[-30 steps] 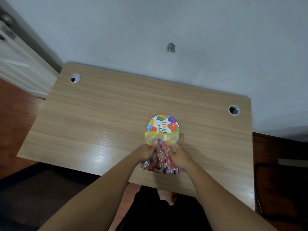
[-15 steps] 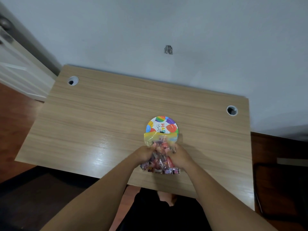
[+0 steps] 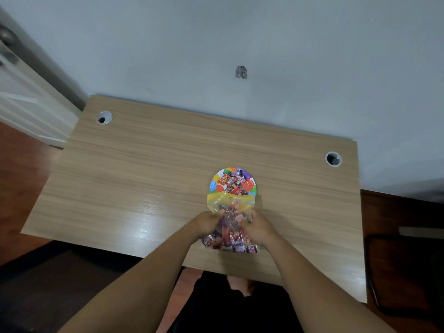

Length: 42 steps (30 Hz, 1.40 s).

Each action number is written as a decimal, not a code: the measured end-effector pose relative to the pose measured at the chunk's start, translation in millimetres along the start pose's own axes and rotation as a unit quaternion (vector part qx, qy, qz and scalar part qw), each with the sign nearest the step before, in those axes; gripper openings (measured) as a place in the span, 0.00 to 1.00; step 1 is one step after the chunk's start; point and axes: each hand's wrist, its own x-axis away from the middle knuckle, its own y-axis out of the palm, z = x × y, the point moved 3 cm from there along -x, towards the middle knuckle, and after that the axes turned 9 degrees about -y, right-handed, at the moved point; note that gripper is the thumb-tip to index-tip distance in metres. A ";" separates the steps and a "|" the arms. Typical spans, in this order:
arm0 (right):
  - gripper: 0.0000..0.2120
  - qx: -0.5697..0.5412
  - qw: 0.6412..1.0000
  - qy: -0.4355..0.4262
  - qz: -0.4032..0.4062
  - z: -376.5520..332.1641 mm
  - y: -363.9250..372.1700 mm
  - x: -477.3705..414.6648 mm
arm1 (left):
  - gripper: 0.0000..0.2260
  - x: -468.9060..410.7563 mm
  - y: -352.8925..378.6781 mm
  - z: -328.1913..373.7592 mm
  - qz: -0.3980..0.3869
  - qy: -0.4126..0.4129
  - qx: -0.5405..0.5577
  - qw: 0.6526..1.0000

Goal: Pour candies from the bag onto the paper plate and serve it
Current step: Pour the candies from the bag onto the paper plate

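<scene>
Both hands, left hand [image 3: 208, 222] and right hand [image 3: 260, 225], clutch the clear yellow-topped candy bag [image 3: 229, 219] at centre frame; overtilting could spill wrapped candies [image 3: 233, 183] past the colourful round paper plate [image 3: 213, 186].

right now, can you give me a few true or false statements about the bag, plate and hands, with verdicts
1. Both hands grip the candy bag. True: the left hand and right hand hold it from either side.
2. The paper plate is bare. False: wrapped candies lie on it.
3. The bag's yellow mouth points at the plate. True.
4. The bag is emptied out. False: many candies remain inside it.
5. The plate sits at the desk's left cable hole. False: it sits near the middle, in front of the hands.
</scene>
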 end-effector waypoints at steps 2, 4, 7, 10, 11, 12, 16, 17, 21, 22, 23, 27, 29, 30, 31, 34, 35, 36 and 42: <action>0.16 -0.002 1.000 0.001 -0.002 1.1 0.1 1.8 | 0.25 -1.5 -1.1 -1.5 -0.001 0.002 -0.001 1.000; 0.16 -0.001 1.000 0.000 0.002 2.9 -0.7 1.8 | 0.25 -2.3 -1.4 -1.8 0.008 -0.004 -0.007 1.000; 0.17 -0.001 1.000 0.002 0.012 5.6 -2.1 0.6 | 0.24 -0.3 -1.5 0.5 0.021 -0.007 0.006 1.000; 0.17 -0.006 1.000 0.006 0.021 6.0 -2.5 0.6 | 0.25 -1.4 -1.9 -3.7 0.016 -0.001 0.032 0.999; 0.17 -0.008 1.000 0.006 0.025 5.5 -3.2 1.0 | 0.27 -1.4 -2.1 -5.2 0.006 0.003 0.037 0.999; 0.17 -0.010 0.999 0.007 0.030 5.3 -3.8 0.6 | 0.29 -0.3 -2.8 -5.6 -0.001 0.005 0.041 0.999; 0.09 -0.010 0.999 0.011 0.034 4.3 -7.2 2.0 | 0.32 1.7 -2.7 -8.3 -0.021 0.007 0.036 0.999; 0.09 -0.014 0.999 0.011 0.030 4.3 -7.5 3.1 | 0.32 1.7 -2.5 -8.4 -0.029 0.008 0.036 0.999; 0.10 -0.031 0.999 0.003 0.026 1.4 -9.1 4.9 | 0.33 -3.1 -4.4 -11.9 -0.039 -0.001 0.035 0.999; 0.07 -0.034 0.999 0.001 0.027 0.8 -9.8 5.2 | 0.34 -2.7 -5.1 -12.0 -0.036 -0.003 0.039 0.999; 0.06 -0.034 0.999 -0.001 0.028 -0.6 -10.8 5.8 | 0.36 -4.1 -5.4 -12.1 -0.036 -0.004 0.042 0.998; 0.05 -0.025 0.999 0.007 0.025 -2.0 -13.4 7.5 | 0.29 -1.7 -5.3 -7.6 -0.033 -0.008 0.050 0.998; 0.07 -0.028 0.999 0.014 0.021 -2.0 -14.0 7.6 | 0.26 -3.4 -5.0 -8.7 -0.024 -0.007 0.052 0.998; 0.09 -0.029 0.999 0.017 0.021 -1.5 -14.2 7.3 | 0.26 -4.9 -4.6 -9.7 -0.024 -0.004 0.057 0.998; 0.11 -0.028 0.999 0.019 0.021 -1.9 -14.3 7.4 | 0.26 -5.8 -4.3 -10.6 -0.028 -0.003 0.059 0.998; 0.08 -0.026 0.999 0.024 0.013 -0.9 -14.6 7.9 | 0.24 -8.2 -3.5 -13.0 -0.036 -0.004 0.064 0.997; 0.08 -0.031 0.999 0.025 0.013 -0.5 -14.7 7.6 | 0.23 -7.7 -3.7 -12.4 -0.037 -0.002 0.065 0.997; 0.09 -0.034 0.999 0.028 0.013 0.5 -14.3 6.5 | 0.22 -8.0 -3.3 -12.3 -0.035 0.001 0.066 0.997; 0.13 -0.038 0.999 0.023 -0.001 -2.6 -17.3 8.1 | 0.22 -5.3 -5.1 -13.6 -0.044 -0.005 0.081 0.996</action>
